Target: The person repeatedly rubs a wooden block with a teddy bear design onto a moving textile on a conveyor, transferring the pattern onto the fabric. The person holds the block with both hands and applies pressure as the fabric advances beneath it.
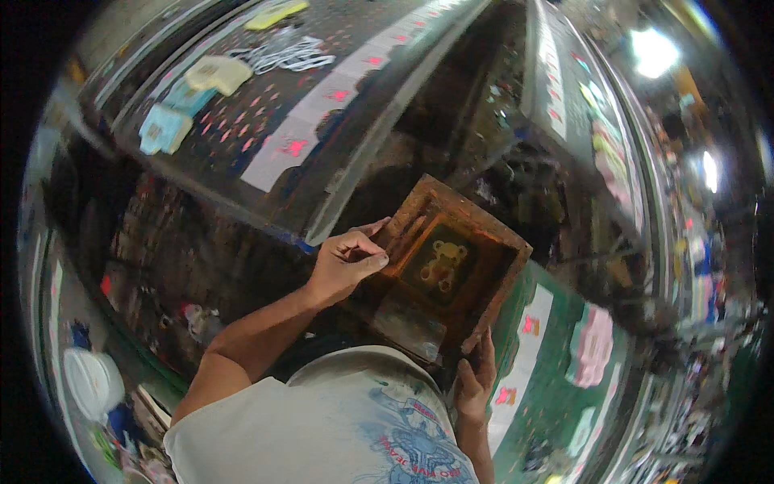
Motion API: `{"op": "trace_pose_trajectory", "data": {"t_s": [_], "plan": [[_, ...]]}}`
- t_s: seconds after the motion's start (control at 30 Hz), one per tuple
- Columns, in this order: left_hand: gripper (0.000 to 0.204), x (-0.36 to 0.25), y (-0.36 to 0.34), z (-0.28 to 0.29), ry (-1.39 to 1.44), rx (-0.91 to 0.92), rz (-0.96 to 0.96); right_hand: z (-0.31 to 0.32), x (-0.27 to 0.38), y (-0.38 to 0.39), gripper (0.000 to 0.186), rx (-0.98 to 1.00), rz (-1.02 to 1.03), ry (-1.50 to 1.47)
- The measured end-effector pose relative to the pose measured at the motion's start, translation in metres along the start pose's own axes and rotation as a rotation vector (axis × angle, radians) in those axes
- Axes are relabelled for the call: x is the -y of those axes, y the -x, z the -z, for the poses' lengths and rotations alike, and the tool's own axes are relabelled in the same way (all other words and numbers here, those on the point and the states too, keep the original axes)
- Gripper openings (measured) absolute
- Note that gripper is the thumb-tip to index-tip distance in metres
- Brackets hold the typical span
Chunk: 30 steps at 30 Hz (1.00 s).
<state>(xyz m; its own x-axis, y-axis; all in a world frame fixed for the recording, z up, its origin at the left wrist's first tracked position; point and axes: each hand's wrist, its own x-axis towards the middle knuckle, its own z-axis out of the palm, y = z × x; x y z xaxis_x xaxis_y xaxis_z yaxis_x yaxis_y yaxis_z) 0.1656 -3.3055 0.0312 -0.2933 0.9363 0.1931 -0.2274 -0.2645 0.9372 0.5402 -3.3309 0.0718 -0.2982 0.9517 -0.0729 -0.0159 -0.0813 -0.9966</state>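
Observation:
I hold a wooden-framed printing screen (500,242) tilted in front of my chest. Its mesh shows a pale teddy-bear figure (445,264) on a dark square. My left hand (348,262) grips the frame's left edge with curled fingers. My right hand (476,379) clasps the frame's lower right corner from below. A flat squeegee-like blade (407,323) lies inside the frame near its bottom.
A long dark printing table (266,105) runs behind on the left with pink prints, cloth pieces (165,129) and white cords (286,55). A green table (556,379) with printed pieces lies to the right. A white bucket lid (90,379) sits low left.

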Motion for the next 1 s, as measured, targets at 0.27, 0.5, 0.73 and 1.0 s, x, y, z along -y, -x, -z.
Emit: {"op": "trace_pose_trajectory", "data": {"t_s": [0.27, 0.5, 0.73, 1.0], "plan": [[0.006, -0.020, 0.057, 0.095, 0.004, -0.556, -0.101, -0.086, 0.025, -0.144, 0.089, 0.651, 0.064, 0.041], [0.029, -0.038, 0.142, 0.143, -0.280, -1.062, -0.148, -0.196, 0.008, -0.229, 0.085, 1.064, -0.149, 0.186], [0.046, -0.020, 0.154, 0.114, -0.467, -1.415, -0.105, -0.257, -0.012, -0.311, 0.087, 1.463, -0.049, 0.168], [0.042, 0.044, 0.010, 0.058, -0.492, -1.526, -0.175, -0.247, -0.025, -0.494, 0.085, 1.620, -0.134, 0.221]]}}
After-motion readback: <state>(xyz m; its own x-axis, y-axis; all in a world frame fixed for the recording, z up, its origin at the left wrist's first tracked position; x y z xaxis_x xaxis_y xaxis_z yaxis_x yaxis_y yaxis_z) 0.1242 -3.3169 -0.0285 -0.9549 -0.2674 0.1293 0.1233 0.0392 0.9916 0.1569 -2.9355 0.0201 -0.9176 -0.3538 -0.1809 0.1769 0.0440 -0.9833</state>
